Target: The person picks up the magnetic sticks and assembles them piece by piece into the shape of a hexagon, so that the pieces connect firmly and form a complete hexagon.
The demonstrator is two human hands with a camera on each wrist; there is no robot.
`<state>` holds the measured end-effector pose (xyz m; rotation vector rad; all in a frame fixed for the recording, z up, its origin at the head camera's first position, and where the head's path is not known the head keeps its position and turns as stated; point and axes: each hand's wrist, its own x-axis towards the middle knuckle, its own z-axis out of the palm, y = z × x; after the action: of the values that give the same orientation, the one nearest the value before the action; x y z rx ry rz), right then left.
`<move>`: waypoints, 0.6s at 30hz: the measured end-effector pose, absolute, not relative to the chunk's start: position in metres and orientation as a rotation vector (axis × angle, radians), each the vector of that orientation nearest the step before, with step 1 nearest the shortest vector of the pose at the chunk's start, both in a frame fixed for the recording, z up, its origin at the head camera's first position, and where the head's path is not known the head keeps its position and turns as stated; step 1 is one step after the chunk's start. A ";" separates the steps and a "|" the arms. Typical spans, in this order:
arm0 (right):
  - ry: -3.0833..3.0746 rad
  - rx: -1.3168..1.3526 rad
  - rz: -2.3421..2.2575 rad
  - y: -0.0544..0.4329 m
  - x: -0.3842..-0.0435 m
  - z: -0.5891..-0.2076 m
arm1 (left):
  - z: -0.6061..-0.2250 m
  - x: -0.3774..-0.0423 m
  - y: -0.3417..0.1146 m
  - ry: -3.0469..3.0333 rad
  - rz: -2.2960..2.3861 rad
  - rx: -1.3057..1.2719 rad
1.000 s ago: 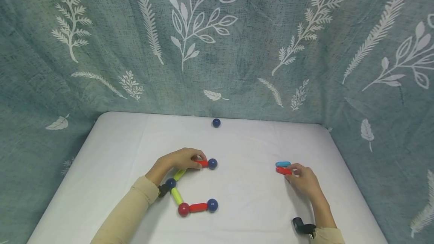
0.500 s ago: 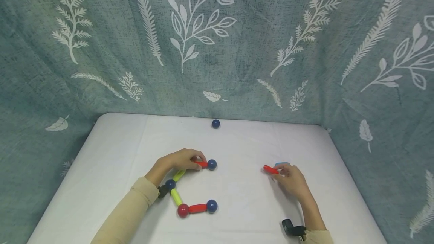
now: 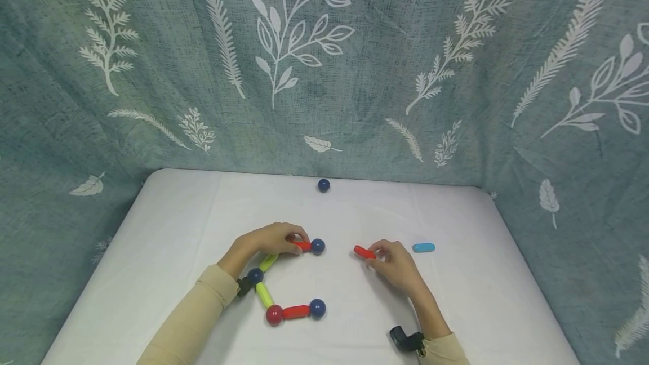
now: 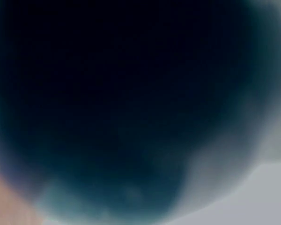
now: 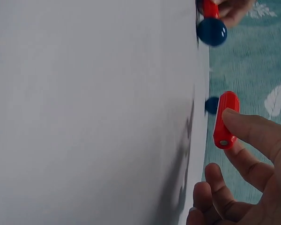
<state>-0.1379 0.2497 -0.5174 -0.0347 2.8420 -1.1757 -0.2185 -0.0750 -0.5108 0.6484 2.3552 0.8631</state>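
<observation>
Between thumb and fingers my right hand (image 3: 395, 266) pinches a red magnetic rod (image 5: 227, 121), whose metal end dot shows in the right wrist view. My left hand (image 3: 275, 237) grips another red rod (image 3: 304, 246) that meets a blue ball (image 3: 318, 246). That rod belongs to an open chain on the white table: a yellow-green rod (image 3: 268, 262), a blue ball (image 3: 255, 276) by the wrist, a second yellow-green rod (image 3: 264, 295), a red ball (image 3: 274, 315), a red rod (image 3: 296, 312) and an end blue ball (image 3: 318, 308). Part of the chain is hidden under the left hand.
A light blue rod (image 3: 423, 247) lies right of my right hand. One loose blue ball (image 3: 323, 185) sits at the table's (image 3: 192, 196) far edge, before a leaf-patterned green curtain (image 3: 365, 72). A dark blurred shape (image 4: 122, 93) fills most of the left wrist view.
My right hand has lifted the red rod from beside the light blue one and carried it left toward the chain. The left hand stays where it was.
</observation>
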 end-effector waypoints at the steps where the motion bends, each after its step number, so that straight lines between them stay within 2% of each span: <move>1: 2.832 -0.050 -1.181 0.245 -0.138 -0.518 | -0.511 -0.219 -0.075 2.354 0.861 0.644; 18: 2.779 -0.228 -1.099 0.193 -0.151 -0.527 | -0.509 -0.219 -0.075 2.361 0.832 0.633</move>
<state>-0.1514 0.1934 -0.5268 -0.2283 2.7793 -1.0988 -0.2186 -0.0750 -0.5091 0.6331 2.3607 0.8319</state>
